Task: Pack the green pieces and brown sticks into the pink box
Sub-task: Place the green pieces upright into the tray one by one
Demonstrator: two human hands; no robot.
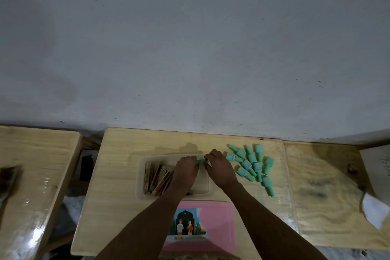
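At frame centre, the left hand (185, 170) and right hand (219, 168) together pinch one green piece (200, 161) over the clear tray (141, 183), probably to set it beside the brown sticks (157, 177).

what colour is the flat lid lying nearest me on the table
Pink, with a picture sticker on it: the lid, seen in the head view.

No text is legible; the pink lid's (217, 224) sticker (188, 225) barcode is too blurred.

Plain room: wooden tables (126, 150) against scuffed wall (190, 48).
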